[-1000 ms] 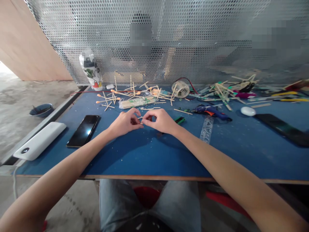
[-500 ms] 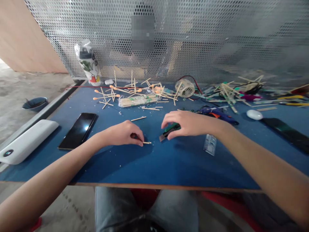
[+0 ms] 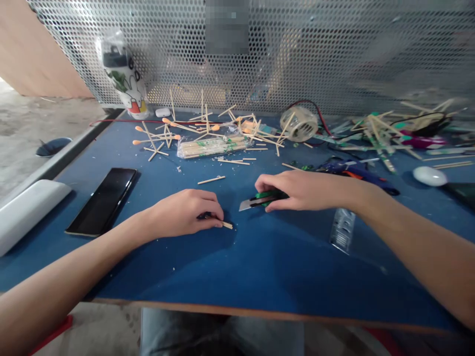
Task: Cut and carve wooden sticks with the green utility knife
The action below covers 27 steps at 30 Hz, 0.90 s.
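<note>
**Short wooden stick (image 3: pixel 227 225) pinched near a bared blade (image 3: pixel 245 204)**

The fingers of the left hand (image 3: pixel 193 215) pinched the short wooden stick between thumb and forefinger, low over the counter (image 3: pixel 222 277), its end poking out toward the right. Whether one piece or two sat in the pinch could not be told. The right hand's (image 3: pixel 293 190) fingers were curled around the green-and-black snap-off utility knife (image 3: pixel 262 199), its blade pointing left, near the stick's end but apart from it.

The stick looked very light, stiff and easily snapped; a gentle grip well back from the tip suited it. The knife seemed light and rigid, its thin blade brittle, so the handle was the place to hold.

Just beyond the hands lay a loose stick (image 3: pixel 211 180); farther back, a plastic-wrapped stick bundle (image 3: pixel 211 147). A smartphone (image 3: pixel 102 202) lay to the left, a clear plastic strip (image 3: pixel 342 230) beside the right forearm.
</note>
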Tool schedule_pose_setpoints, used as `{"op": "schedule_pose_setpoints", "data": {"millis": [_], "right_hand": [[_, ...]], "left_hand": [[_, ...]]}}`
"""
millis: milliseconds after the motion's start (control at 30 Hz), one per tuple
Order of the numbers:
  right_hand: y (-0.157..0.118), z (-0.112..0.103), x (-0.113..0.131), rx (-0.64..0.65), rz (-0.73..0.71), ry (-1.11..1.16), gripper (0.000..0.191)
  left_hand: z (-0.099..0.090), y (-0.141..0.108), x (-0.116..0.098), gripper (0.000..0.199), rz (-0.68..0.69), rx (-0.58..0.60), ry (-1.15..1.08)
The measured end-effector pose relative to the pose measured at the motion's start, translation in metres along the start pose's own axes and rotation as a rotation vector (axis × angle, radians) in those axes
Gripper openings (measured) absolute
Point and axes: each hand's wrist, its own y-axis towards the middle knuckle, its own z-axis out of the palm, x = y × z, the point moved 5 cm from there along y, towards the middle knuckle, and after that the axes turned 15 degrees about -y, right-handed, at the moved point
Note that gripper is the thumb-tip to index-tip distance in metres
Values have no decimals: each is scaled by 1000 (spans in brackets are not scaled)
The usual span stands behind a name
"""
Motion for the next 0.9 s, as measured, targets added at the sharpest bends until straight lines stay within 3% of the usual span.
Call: {"op": "schedule_pose_setpoints", "data": {"millis": [233, 367, 433, 600, 900], "right_hand": [[12, 3, 15, -341, -287, -10, 36], [10, 16, 18, -634, -400, -180, 34], [9, 22, 18, -721, -412, -235, 34], [8, 24, 21, -778, -429, -243, 35], [6, 25, 20, -753, -447, -188, 35]], "left_hand": [[-3, -4, -7, 23, -8, -1, 78], [-7, -6, -5, 23, -28, -22, 94], [-6, -7, -2, 20, -53, -9, 41], [1, -7, -2, 20, -65, 1, -6], [8, -4, -15, 21, -23, -4, 86]]}}
